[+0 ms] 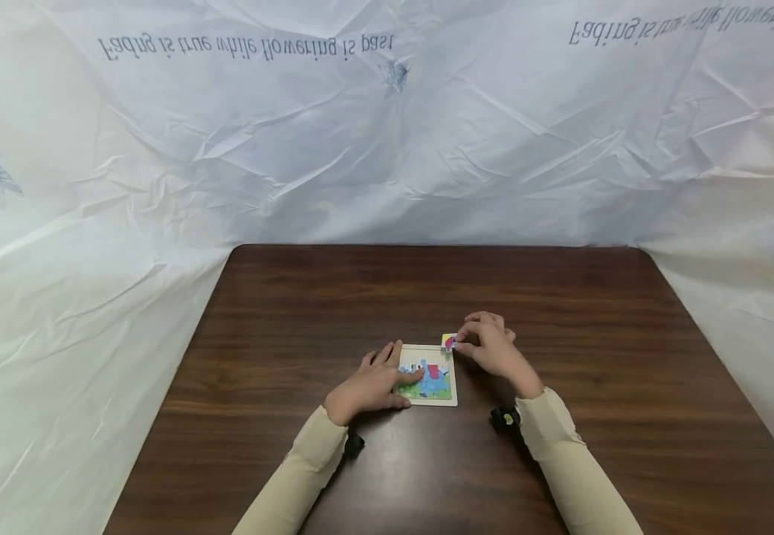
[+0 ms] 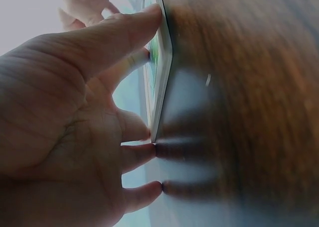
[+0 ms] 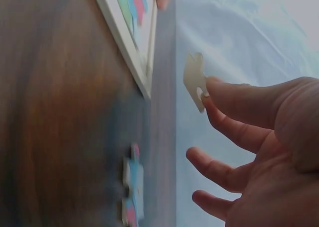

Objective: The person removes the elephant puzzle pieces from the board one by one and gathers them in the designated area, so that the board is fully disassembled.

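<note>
A square jigsaw puzzle tray [image 1: 454, 380] with a pale frame lies on the table, its picture of blue, red and green partly filled in. My left hand [image 1: 375, 384] rests on the tray's left side with fingers spread. Its thumb [image 2: 144, 24] lies along the near edge, and one finger reaches onto the picture. Between thumb and forefinger, my right hand [image 1: 491, 351] pinches a puzzle piece [image 3: 193, 80] over the tray's far right corner. The piece's pale back faces the right wrist view; its yellow and pink face shows in the head view.
Loose puzzle pieces [image 3: 133, 184] lie on the table right of the tray, mostly hidden by the right hand in the head view. The brown wooden table [image 1: 293, 297] meets a white printed sheet [image 1: 360, 171] behind it. Black wrist cameras [image 1: 505, 419] hang beneath both sleeves.
</note>
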{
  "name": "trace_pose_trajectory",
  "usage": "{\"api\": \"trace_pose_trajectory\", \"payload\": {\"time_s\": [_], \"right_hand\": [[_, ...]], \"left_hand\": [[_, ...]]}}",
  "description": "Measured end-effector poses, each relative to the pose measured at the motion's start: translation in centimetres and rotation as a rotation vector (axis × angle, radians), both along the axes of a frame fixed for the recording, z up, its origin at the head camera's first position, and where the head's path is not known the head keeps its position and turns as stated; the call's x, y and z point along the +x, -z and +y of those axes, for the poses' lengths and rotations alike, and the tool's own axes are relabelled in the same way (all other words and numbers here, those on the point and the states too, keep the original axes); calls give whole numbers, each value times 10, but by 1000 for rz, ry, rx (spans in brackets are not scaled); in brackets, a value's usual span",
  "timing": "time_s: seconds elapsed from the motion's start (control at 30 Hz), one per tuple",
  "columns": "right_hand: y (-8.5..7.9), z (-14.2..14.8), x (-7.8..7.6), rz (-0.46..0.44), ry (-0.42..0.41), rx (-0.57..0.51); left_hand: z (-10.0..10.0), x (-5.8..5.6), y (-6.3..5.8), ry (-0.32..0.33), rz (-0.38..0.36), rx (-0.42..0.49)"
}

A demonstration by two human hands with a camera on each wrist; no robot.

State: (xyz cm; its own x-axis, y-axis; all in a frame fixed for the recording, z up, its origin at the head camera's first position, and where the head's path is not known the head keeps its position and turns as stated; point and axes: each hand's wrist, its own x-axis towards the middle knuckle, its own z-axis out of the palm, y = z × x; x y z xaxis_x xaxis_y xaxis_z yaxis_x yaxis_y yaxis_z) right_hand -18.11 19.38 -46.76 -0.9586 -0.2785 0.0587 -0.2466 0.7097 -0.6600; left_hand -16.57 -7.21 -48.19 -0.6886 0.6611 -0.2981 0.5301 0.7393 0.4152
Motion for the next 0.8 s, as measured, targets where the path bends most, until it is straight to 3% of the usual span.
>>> {"api": "trace_pose_trajectory", "payload": {"time_s": [0.17, 0.37, 0.8], "right_hand": [[2, 15, 0, -37, 4, 52], [5, 16, 0, -86, -11, 218], [10, 2, 4, -29, 10, 310]], "left_hand": [[-1, 1, 0, 1, -6, 14], [-1, 1, -2, -8, -7, 18], [1, 0, 1, -20, -7, 16]]}}
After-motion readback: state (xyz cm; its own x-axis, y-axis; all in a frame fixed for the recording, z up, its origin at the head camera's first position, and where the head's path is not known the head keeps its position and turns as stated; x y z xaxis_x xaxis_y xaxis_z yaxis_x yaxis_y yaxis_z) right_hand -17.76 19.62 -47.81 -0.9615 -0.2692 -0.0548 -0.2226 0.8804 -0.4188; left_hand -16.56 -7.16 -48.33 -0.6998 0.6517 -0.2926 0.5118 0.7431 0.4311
